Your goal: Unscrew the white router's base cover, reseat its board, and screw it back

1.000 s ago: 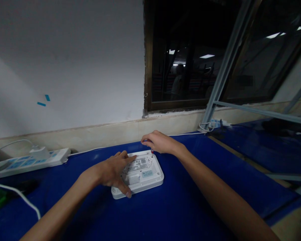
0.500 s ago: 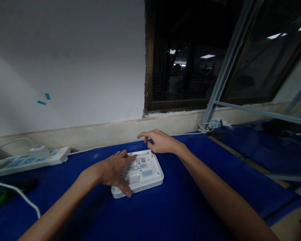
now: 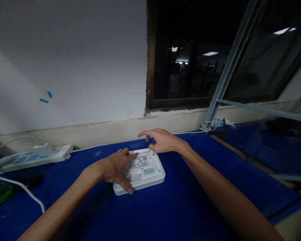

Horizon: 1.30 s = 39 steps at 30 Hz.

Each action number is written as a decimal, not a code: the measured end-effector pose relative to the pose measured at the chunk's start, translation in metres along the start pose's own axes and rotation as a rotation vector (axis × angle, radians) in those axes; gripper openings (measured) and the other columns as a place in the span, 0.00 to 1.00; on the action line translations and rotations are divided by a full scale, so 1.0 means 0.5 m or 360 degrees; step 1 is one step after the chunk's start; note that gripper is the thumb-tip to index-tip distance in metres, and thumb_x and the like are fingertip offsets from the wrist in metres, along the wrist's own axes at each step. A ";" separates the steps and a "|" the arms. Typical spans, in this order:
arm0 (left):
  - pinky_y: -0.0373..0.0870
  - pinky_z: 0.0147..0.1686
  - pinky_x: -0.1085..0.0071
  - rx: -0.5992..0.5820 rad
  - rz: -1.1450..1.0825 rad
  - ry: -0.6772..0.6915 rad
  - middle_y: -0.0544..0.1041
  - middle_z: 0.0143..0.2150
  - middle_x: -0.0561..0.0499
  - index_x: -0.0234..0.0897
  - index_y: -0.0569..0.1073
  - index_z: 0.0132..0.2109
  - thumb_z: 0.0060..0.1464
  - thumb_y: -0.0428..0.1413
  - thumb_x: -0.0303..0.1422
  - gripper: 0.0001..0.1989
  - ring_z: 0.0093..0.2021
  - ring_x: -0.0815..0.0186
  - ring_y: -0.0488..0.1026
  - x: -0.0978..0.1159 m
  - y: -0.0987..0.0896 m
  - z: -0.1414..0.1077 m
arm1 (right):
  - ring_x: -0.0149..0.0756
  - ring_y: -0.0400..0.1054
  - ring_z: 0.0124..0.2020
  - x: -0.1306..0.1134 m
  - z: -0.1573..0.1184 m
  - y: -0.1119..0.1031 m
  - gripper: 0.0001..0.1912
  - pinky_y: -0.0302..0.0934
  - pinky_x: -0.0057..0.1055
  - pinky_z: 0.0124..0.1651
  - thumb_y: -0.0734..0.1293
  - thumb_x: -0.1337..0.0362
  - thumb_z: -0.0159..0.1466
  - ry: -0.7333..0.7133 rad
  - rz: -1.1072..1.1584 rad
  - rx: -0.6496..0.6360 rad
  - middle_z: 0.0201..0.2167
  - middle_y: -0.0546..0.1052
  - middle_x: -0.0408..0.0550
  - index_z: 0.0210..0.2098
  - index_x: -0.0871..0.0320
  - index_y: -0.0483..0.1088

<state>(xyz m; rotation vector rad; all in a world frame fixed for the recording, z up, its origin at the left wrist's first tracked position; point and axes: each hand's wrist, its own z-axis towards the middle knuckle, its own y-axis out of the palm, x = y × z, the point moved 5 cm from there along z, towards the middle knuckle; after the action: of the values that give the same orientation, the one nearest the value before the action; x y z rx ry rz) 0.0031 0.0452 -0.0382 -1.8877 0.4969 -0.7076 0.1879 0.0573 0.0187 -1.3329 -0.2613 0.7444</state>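
A white router-like box [image 3: 154, 175] lies upside down on the blue tabletop, its vents, printed label and pale sticker facing up. My left hand [image 3: 116, 167] holds it down at the left side, thumb over the front edge and fingers across the label side. Over the far right corner, my right hand [image 3: 163, 140] is pinched, with the index finger stretched out to the left. A thin tool, which looks like a small screwdriver, is in that pinch; its tip meets the corner of the box. Most of the tool is hidden by the fingers.
A white power strip [image 3: 62, 153] with a plugged-in adapter [image 3: 43, 148] stands at the left, its white cable [image 3: 22, 194] curving toward my left forearm. A green object [image 3: 0, 194] is at the left edge. Behind the right arm rise a metal frame [image 3: 215, 103] and a second power strip [image 3: 219, 122].
The view has shifted slightly, so the scene sits a little to the right. Both hands keep nearly the same places on the box; the tool's red part shows less now.
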 end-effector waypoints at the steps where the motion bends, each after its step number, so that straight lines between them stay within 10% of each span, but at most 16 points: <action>1: 0.61 0.59 0.50 0.0003 0.0009 -0.0004 0.62 0.63 0.41 0.47 0.50 0.71 0.30 0.65 0.59 0.63 0.62 0.41 0.60 0.001 -0.001 -0.001 | 0.40 0.73 0.41 0.001 0.001 -0.001 0.26 0.61 0.31 0.42 0.66 0.66 0.59 0.0028 -0.0022 0.0023 0.43 0.80 0.49 0.58 0.52 0.70; 5: 0.63 0.57 0.50 0.0007 0.0047 0.0024 0.62 0.64 0.42 0.49 0.50 0.71 0.31 0.64 0.60 0.62 0.62 0.40 0.61 0.006 -0.003 -0.002 | 0.39 0.74 0.37 0.006 0.007 0.005 0.17 0.60 0.33 0.42 0.60 0.57 0.69 0.0054 0.0000 0.0027 0.35 0.81 0.51 0.45 0.57 0.78; 10: 0.62 0.58 0.51 0.0021 0.0041 0.0027 0.60 0.65 0.40 0.47 0.51 0.71 0.31 0.64 0.60 0.62 0.63 0.39 0.59 0.000 0.001 0.001 | 0.38 0.73 0.40 0.000 0.003 0.002 0.27 0.60 0.30 0.42 0.65 0.71 0.59 -0.0017 -0.0040 0.0014 0.42 0.81 0.47 0.58 0.51 0.70; 16: 0.62 0.58 0.52 0.0029 0.0040 0.0014 0.62 0.63 0.41 0.47 0.50 0.71 0.30 0.64 0.59 0.62 0.62 0.41 0.61 0.002 0.000 0.000 | 0.41 0.73 0.38 0.007 0.005 0.003 0.17 0.60 0.34 0.42 0.65 0.55 0.65 0.0149 -0.0067 0.0052 0.35 0.81 0.51 0.49 0.55 0.76; 22: 0.62 0.58 0.50 0.0020 0.0037 0.0010 0.62 0.64 0.41 0.47 0.50 0.71 0.31 0.65 0.58 0.62 0.62 0.40 0.61 0.003 -0.002 -0.001 | 0.39 0.73 0.40 0.002 0.002 0.004 0.27 0.60 0.31 0.41 0.65 0.70 0.58 -0.0004 -0.0036 0.0008 0.41 0.81 0.49 0.57 0.53 0.71; 28: 0.63 0.58 0.50 0.0018 0.0033 0.0018 0.62 0.63 0.40 0.46 0.51 0.71 0.32 0.66 0.56 0.61 0.61 0.41 0.61 0.002 -0.002 -0.001 | 0.41 0.73 0.38 0.006 0.004 0.002 0.17 0.59 0.33 0.40 0.64 0.55 0.65 0.0066 -0.0073 0.0068 0.37 0.81 0.50 0.49 0.54 0.75; 34: 0.64 0.58 0.51 0.0021 0.0050 0.0008 0.62 0.63 0.41 0.47 0.51 0.71 0.32 0.65 0.57 0.61 0.61 0.42 0.61 0.006 -0.005 -0.004 | 0.37 0.72 0.37 0.002 0.000 0.002 0.22 0.58 0.30 0.39 0.64 0.70 0.58 -0.0041 -0.0047 0.0009 0.37 0.80 0.48 0.52 0.54 0.73; 39: 0.64 0.57 0.51 0.0036 0.0048 0.0015 0.62 0.63 0.42 0.49 0.51 0.71 0.32 0.65 0.56 0.60 0.61 0.41 0.61 0.004 -0.003 -0.001 | 0.40 0.72 0.38 0.005 -0.003 -0.003 0.20 0.58 0.32 0.39 0.68 0.61 0.59 0.0054 -0.0139 0.0033 0.38 0.80 0.48 0.51 0.53 0.73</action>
<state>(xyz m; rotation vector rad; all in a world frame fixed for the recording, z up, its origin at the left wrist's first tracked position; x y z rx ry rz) 0.0043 0.0443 -0.0363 -1.8529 0.5201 -0.6999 0.1911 0.0579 0.0190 -1.3053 -0.2820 0.6489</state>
